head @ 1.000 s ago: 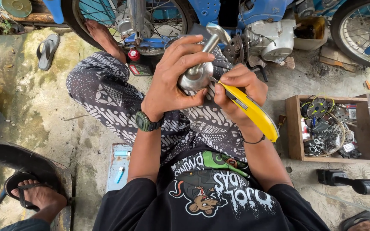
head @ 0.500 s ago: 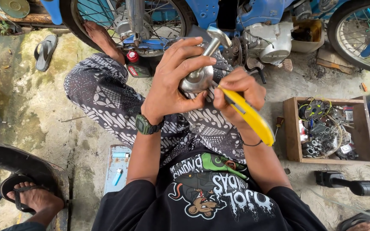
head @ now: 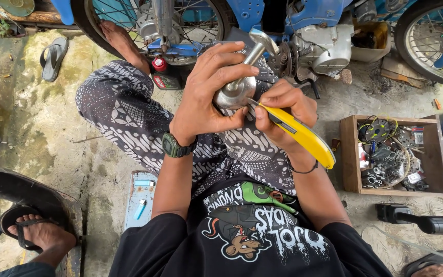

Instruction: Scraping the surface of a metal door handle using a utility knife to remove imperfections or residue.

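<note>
Taking the silver metal part (head: pixel 236 91) as the landmark: to its left your left hand (head: pixel 208 92) wraps it, fingers closed over the rounded body and thumb pressed beneath, holding it up above your patterned lap, in front of the blue motorcycle (head: pixel 308 31). Its bent tube points up and away from you. Immediately right of the part, your right hand (head: pixel 283 110) grips the yellow utility knife (head: pixel 303 136), fingers closed round the handle, tip touching the part's lower edge. You seem to be scraping or trimming along that edge. The next stroke likely calls for a steady hold and a shallow blade angle clear of your left thumb. Farther right, a wooden box of small parts (head: pixel 393 156) sits on the floor.
</note>
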